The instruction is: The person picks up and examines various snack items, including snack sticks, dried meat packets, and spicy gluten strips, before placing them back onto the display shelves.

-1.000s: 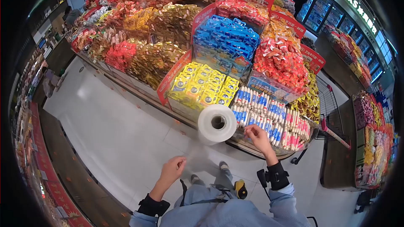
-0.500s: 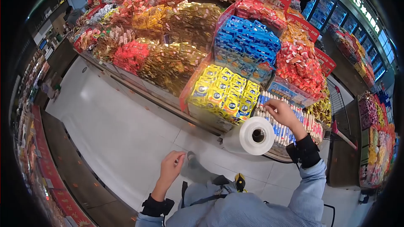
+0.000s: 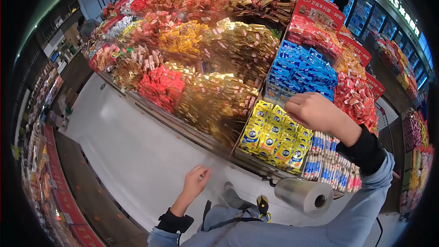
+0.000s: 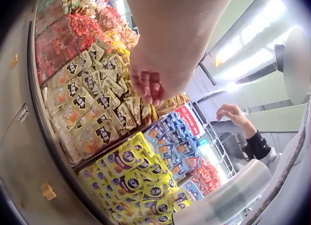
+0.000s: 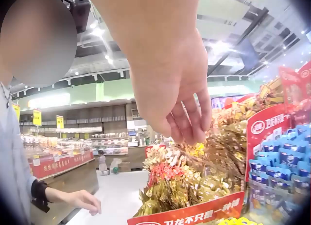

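- Across the display surface (image 4: 24,152), best reach with the right hand (image 3: 315,112) carried high, then lowered straight down, so as not to sweep any packets out of line.
- Find the gold packets (image 3: 219,96) farther left, apart from the right hand's fingers (image 5: 194,115).
- Find the blue packets (image 3: 299,71) just beyond those fingers, partly hidden behind them in the head view.
- Look for the yellow packets (image 3: 274,137) nearest of all — below the right hand, toward the near edge; probably best lifted singly, being packed in tight rows.
- Mind the clear plastic roll (image 3: 297,193), jutting out at the near edge, easily bumped by a low elbow.
- Note on the right hand: hanging above the packets, loosely bent, grasping nothing that shows.
- Note on the left hand (image 3: 194,183): above the aisle floor (image 3: 119,142), loosely curled — likewise visibly holding nothing.
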Available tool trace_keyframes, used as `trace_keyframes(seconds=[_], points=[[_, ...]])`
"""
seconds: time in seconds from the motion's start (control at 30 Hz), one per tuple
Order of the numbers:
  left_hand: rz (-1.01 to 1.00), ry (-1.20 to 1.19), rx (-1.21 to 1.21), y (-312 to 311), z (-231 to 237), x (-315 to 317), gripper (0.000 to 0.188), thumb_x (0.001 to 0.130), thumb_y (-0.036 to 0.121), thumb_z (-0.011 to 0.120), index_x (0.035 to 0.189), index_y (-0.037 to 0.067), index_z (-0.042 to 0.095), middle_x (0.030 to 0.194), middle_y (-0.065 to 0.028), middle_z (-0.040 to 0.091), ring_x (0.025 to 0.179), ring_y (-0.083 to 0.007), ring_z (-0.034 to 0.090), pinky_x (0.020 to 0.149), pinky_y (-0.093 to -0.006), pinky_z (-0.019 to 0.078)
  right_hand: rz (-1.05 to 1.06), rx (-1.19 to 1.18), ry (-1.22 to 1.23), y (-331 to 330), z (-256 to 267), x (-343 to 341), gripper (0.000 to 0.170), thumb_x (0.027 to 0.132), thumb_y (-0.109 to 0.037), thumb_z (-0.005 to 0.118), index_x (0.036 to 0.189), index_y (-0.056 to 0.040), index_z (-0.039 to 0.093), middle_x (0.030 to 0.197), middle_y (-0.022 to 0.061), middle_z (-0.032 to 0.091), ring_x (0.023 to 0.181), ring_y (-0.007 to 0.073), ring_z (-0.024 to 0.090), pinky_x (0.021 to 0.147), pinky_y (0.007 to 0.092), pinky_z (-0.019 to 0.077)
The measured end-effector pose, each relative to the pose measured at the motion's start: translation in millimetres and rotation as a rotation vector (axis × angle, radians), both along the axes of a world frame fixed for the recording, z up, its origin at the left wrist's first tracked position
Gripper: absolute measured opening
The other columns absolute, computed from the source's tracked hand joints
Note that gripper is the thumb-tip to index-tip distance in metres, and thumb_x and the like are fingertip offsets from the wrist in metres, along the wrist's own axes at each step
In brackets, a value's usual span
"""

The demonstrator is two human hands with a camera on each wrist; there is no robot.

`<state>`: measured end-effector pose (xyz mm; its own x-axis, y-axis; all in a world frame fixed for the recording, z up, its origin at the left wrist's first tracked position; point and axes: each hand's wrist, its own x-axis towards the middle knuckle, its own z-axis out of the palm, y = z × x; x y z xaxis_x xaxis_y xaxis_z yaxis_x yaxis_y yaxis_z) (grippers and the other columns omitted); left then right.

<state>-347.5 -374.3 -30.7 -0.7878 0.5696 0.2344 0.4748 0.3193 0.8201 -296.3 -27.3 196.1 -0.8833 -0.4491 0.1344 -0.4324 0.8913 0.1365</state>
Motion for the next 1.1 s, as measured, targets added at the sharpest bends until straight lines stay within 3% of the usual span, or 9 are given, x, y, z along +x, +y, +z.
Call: trace_keyframes(seconds=[0.27,0.5,0.63,0.8,1.0,1.1], points=[[0.016,-0.006,0.096,-6.1,5.4,-61.0,0.006,0.078,0.005,0.058,0.083,0.002,0.061,0.070,-0.0097,0.056,0.057,-0.0207,0.053,0.053,-0.0264,0.0439,0.139,0.084,-0.061,-59.4,-17.6,-83.9,0.011,0.073,-0.012,0.051,0.078,-0.0027,0.053,0.071,0.0088,0.056,0.071,0.0244,0.059,0.060,0.0349,0.0492],[-0.007,-0.037,0.128,-58.2,-1.3,-130.5,0.009,0.080,0.003,0.056,0.086,0.001,0.063,0.070,-0.0077,0.059,0.061,-0.0138,0.055,0.056,-0.0236,0.0437,0.109,0.030,-0.142,-127.6,-45.0,-139.0,0.012,0.075,-0.015,0.052,0.079,-0.0033,0.053,0.074,0.0087,0.057,0.074,0.0248,0.058,0.061,0.0350,0.0497],[-0.030,-0.095,0.141,-100.3,-12.9,-179.0,0.010,0.081,0.004,0.055,0.087,0.001,0.063,0.072,-0.0070,0.059,0.063,-0.0126,0.057,0.056,-0.0226,0.0445,0.120,-0.157,-0.108,-184.3,-65.5,-182.3,0.014,0.076,-0.016,0.056,0.077,-0.0052,0.048,0.072,0.0080,0.052,0.072,0.0254,0.055,0.061,0.0363,0.0475],[0.014,-0.245,0.220,-157.6,-13.8,-231.2,0.010,0.080,0.006,0.056,0.088,0.002,0.062,0.074,-0.0078,0.060,0.062,-0.0144,0.057,0.055,-0.0239,0.0450,0.066,-0.368,-0.152,-259.9,-91.6,-235.8,0.012,0.080,-0.016,0.054,0.080,-0.0040,0.050,0.074,0.0098,0.052,0.074,0.0282,0.055,0.063,0.0369,0.0471],[0.060,-0.215,0.191,-222.7,-5.6,-283.5,0.012,0.084,0.007,0.054,0.088,0.002,0.063,0.074,-0.0048,0.060,0.062,-0.0101,0.058,0.053,-0.0209,0.0457,-0.038,-0.588,-0.139,-332.6,-120.1,-283.5,0.020,0.078,-0.016,0.056,0.094,-0.0031,0.053,0.087,0.0121,0.054,0.085,0.0281,0.055,0.072,0.0365,0.0464],[0.111,-0.259,0.159,-247.8,-1.7,-303.3,0.011,0.084,0.007,0.053,0.088,0.002,0.063,0.075,-0.0049,0.061,0.063,-0.0104,0.059,0.052,-0.0207,0.0455,-0.171,-0.897,-0.188,-355.8,-138.6,-301.2,0.026,0.080,-0.014,0.057,0.103,-0.0034,0.051,0.096,0.0141,0.053,0.088,0.0277,0.055,0.074,0.0349,0.0457]])
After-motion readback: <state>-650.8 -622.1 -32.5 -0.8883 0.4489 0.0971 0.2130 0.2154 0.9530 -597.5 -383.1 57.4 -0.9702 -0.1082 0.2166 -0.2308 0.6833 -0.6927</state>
